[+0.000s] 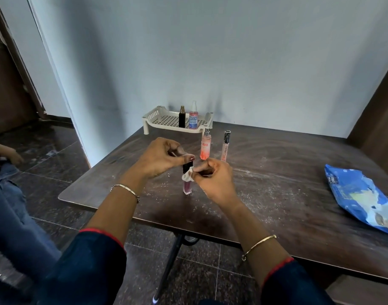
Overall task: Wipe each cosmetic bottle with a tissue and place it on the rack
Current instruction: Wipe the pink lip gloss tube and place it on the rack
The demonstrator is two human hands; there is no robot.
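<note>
Bottle (187, 187) stood on the tabletop (276, 194), left hand (162, 157) gripping its cap (185, 167), right hand (212, 179) pinching tissue (188, 176) at its three o'clock.

Left hand (164, 157) grips bottle (187, 187) from above; right hand (212, 179) pinches tissue (188, 176).

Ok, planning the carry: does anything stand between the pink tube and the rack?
Partly: the orange-pink spray bottle and slim patterned-cap tube stand just right of the line from the pink black-capped tube to the cream slotted rack.
</note>
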